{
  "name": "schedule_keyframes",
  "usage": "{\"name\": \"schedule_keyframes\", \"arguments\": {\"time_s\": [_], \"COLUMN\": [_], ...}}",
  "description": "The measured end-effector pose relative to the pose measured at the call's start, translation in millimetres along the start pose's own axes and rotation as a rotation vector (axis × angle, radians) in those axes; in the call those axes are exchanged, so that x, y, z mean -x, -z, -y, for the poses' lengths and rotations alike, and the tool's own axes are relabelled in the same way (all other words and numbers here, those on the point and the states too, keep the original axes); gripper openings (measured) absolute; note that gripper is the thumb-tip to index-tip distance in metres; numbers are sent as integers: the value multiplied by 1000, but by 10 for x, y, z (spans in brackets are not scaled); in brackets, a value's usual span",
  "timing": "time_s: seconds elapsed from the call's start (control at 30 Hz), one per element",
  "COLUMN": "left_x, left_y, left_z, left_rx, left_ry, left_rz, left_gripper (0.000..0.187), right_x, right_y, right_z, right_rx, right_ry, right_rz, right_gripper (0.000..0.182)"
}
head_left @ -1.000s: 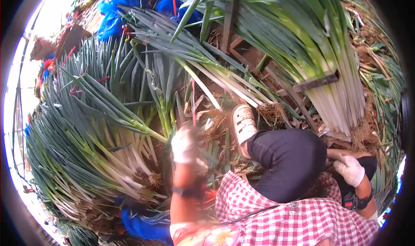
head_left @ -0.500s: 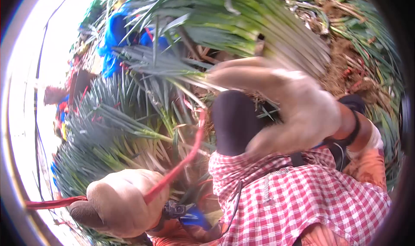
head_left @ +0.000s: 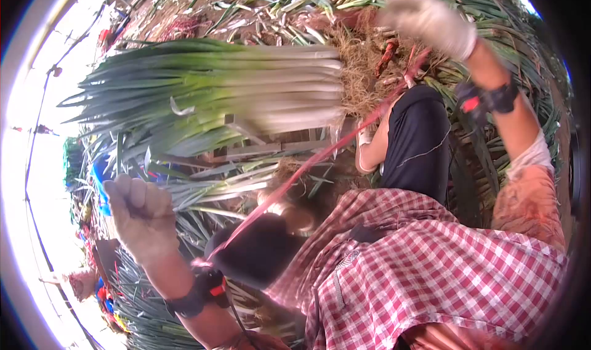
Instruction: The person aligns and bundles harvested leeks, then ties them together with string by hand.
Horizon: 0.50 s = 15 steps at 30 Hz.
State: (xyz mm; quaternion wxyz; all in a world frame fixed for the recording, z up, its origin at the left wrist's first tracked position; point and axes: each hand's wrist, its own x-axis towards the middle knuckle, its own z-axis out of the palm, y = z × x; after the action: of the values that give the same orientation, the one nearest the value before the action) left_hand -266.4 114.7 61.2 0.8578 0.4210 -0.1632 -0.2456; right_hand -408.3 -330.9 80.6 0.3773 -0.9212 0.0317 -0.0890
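Both gloved hands, left hand [head_left: 140, 211] fisted and right hand [head_left: 431, 19] closed, stretch a red tie string [head_left: 320, 156] beside the leek bundle [head_left: 234, 95] on its wooden rack [head_left: 271, 144]; even tension probably keeps it untangled.

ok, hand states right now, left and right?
Left hand: closed fist; the red string runs toward it, grip not visible.
Right hand: gloved, at the string's far end, blurred, cannot be told.

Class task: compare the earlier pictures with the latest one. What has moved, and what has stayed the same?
The right hand has swung up and away to the leek roots. The left hand, a fist, has risen, and the red string now runs taut between the two. The view has turned to a leek bundle on a rack. Both hands remain gloved.
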Motion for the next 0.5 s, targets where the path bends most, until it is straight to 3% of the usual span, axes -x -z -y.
{"name": "schedule_keyframes", "arguments": {"time_s": [0.03,0.07,0.1,0.13,0.17,0.2,0.23,0.27,0.3,0.33,0.37,0.4,0.43,0.5], "left_x": [-73,-104,-134,-166,-195,-250,-301,-347,-421,-499,-528,-520,-498,-382], "left_y": [122,101,57,86,149,90,6,-78,295,602,966,1415,1811,1735], "left_z": [65,170,322,596,738,1015,1152,1286,1753,2218,2718,3234,3691,3969], "left_rx": [18,-119,-257,-363,-182,-325,-772,-1217,-509,-460,-548,-589,-509,-273], "left_ry": [-48,-14,20,-39,243,359,449,515,758,823,814,726,626,442], "left_rz": [-210,-350,-491,-267,-298,-269,-157,-19,-218,-150,61,310,484,406], "left_gripper": [23,20,19,20,22,23,24,26,34,34,34,34,35,30], "right_x": [82,245,445,726,1109,1129,1279,1274,1166,987,917,831,802,681], "right_y": [608,1097,1459,2013,2829,2784,2994,2852,2567,2108,1730,1430,1014,146], "right_z": [-444,-886,-937,-1229,-1913,-1581,-1851,-1804,-1714,-1646,-1655,-1879,-2280,-2252], "right_rx": [247,614,973,1036,1517,1042,1072,1067,1058,982,1005,820,536,737], "right_ry": [-360,-425,-346,-525,-337,-586,-525,-598,-662,-674,-484,-620,-573,-450], "right_rz": [-71,-568,-735,-670,-563,-789,-718,-702,-690,-705,-647,-547,-511,-150], "right_gripper": [43,30,44,48,50,51,53,54,55,58,53,52,47,26]}}
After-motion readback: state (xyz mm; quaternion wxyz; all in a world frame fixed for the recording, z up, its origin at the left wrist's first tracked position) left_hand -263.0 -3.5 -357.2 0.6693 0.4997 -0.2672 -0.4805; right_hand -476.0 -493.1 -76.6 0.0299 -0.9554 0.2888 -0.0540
